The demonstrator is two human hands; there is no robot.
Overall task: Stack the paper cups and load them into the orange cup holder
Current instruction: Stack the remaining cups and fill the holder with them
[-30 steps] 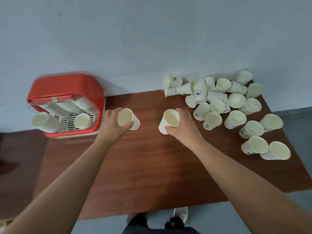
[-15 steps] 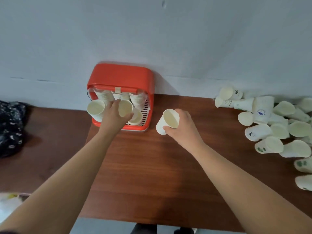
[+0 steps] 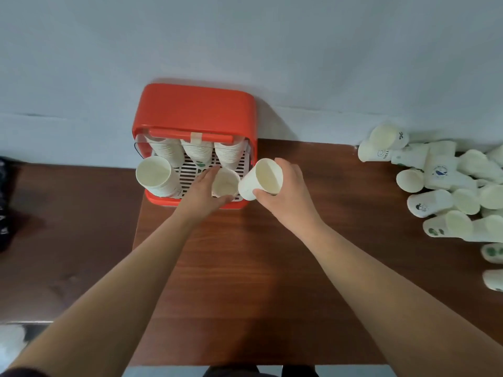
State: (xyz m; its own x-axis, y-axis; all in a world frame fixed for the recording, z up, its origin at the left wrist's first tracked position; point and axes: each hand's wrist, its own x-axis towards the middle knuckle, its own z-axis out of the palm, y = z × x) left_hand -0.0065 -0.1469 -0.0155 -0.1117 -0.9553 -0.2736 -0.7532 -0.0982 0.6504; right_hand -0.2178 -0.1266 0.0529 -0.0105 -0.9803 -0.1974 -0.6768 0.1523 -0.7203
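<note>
Wood table against a pale wall; your left hand has carried its gripped cup into the orange cup holder; your right hand grips a second cup.

The cup holder is bright orange, its grille white — cups at right cream with green and blue prints; the surface reddish-brown woodgrain.
</note>
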